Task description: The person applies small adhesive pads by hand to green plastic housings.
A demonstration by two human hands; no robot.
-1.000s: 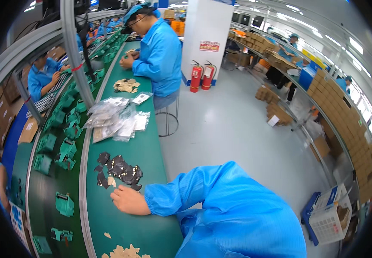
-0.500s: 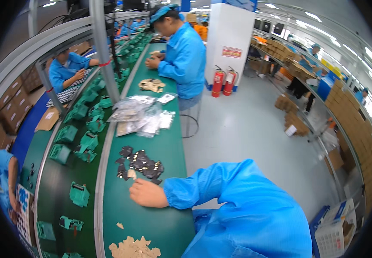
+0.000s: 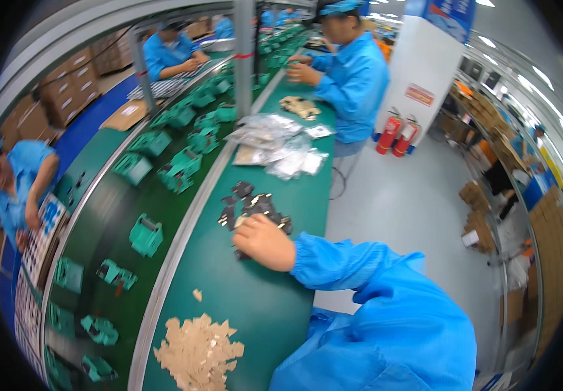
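Note:
My right hand (image 3: 263,242) reaches in from the right in a blue sleeve. Its fingers are curled down at the near edge of a pile of small black parts (image 3: 260,206) with gold-coloured bits. A small beige piece (image 3: 239,221) shows right beside its knuckles. The fingertips are hidden, so what they hold cannot be made out. Nearer on the green table (image 3: 245,303) lies a heap of thin, angular beige pieces (image 3: 200,352), with one loose beige piece (image 3: 197,295) just beyond it. My left hand is not in view.
Clear plastic bags (image 3: 278,143) lie farther up the table. Beyond them a co-worker (image 3: 356,78) sits by a beige pile (image 3: 299,106). A metal rail (image 3: 176,260) separates the table from a conveyor carrying green housings (image 3: 146,234). Across it, other people work. Fire extinguishers (image 3: 389,133) stand by a pillar.
The view has swung left and down, showing more of the beige heap. My right hand has moved away from me, closer in against the black parts.

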